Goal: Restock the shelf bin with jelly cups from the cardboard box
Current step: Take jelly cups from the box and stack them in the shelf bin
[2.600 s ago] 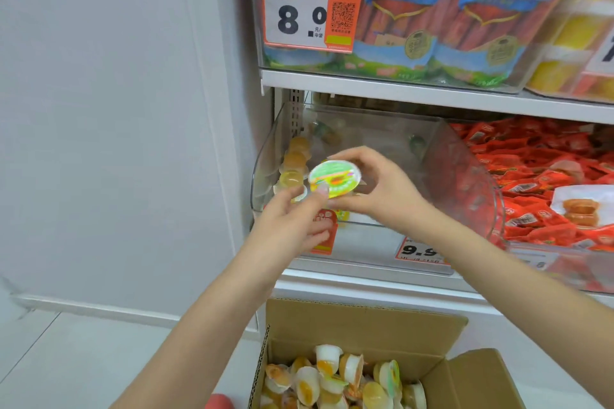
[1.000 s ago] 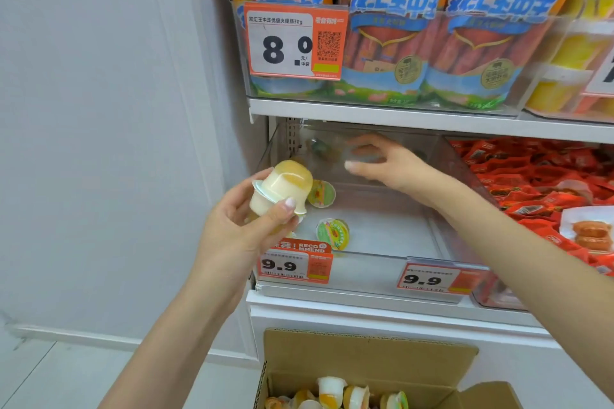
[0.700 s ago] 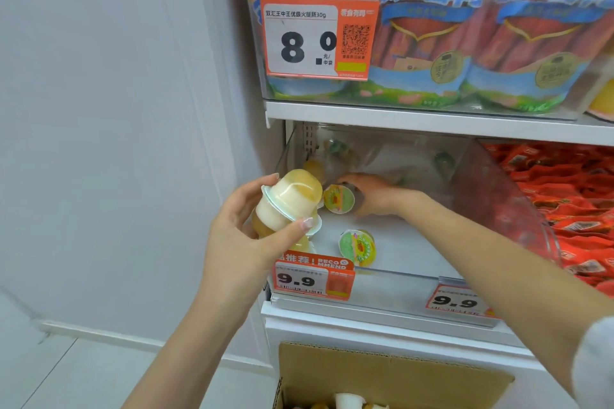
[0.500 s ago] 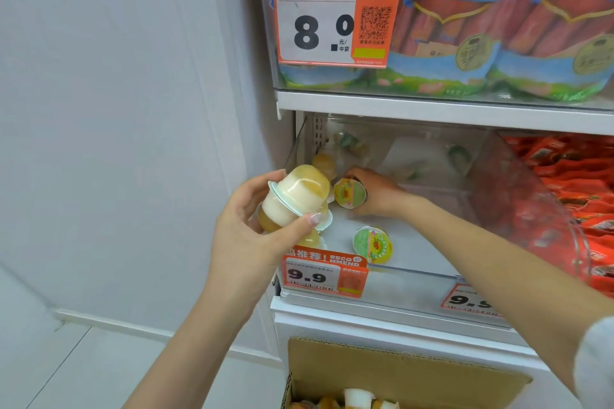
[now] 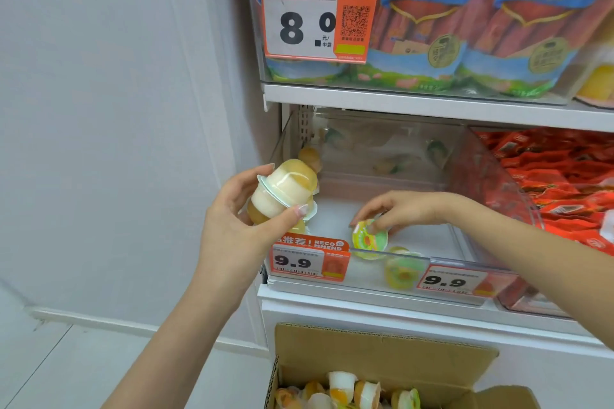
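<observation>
Setting: white wall on the left, shelf unit on the right, clear bin (image 5: 491,183) on the middle shelf, box (image 5: 382,352) on the floor below.
Left hand (image 5: 232,229): fingers and thumb curled round a small stack of cups (image 5: 282,196), held just outside the bin's left front corner; at least two, maybe three, I cannot tell which.
Right hand (image 5: 405,209): reaching into the bin, fingertips pinching one cup (image 5: 369,238) that lies tilted, lid facing forward, near the front wall.
Key relation: the open bin floor lies to the right of and behind the left hand's stack; the right hand is the nearer one.
Bin count: the pinched cup, another (image 5: 400,271) against the front wall, one at the back left corner (image 5: 309,156).
Box count: about seven cups (image 5: 342,385) showing, more hidden.
Judgement: early; the bin is mostly bare.
</observation>
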`<state>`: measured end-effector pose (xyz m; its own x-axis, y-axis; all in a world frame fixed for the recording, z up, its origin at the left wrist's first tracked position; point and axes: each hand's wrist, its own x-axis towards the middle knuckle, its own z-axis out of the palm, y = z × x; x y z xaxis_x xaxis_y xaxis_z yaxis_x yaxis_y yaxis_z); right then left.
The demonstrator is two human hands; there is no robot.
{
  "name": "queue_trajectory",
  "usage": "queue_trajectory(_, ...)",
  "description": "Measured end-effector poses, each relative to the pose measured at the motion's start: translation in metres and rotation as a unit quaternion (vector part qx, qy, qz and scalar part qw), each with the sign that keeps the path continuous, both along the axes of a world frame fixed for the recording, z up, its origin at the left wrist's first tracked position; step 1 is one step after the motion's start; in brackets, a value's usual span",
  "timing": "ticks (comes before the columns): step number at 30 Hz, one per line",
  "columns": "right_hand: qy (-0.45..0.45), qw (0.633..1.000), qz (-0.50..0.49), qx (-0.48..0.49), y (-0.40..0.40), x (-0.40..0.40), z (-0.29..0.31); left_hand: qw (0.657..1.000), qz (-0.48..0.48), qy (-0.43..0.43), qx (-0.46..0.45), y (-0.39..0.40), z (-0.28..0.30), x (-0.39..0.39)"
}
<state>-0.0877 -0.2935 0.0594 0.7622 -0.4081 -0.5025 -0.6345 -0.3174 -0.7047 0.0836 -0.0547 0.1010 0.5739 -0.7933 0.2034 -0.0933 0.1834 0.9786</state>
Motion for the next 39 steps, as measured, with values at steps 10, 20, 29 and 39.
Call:
queue_trajectory(10,-0.309,0.946,-0.035,0.096,0.078,0.031,0.066,0.996,0.009,-0.090,-0.014,-0.011,-0.008,-0.019)
queue_trajectory(20,-0.303,0.950,-0.081,-0.005,0.109,0.039,0.073,0.985,0.038,-0.167,-0.012,-0.016,-0.012,-0.021)
queue_trajectory(29,-0.289,0.921,-0.213,-0.152,0.069,0.038,0.079,0.950,0.036,-0.300,0.078,-0.014,-0.015,-0.010)
queue_trajectory(39,-0.066,0.916,-0.217,-0.332,-0.049,0.069,0.023,0.901,0.063,-0.406,0.142,-0.010,-0.018,0.001)
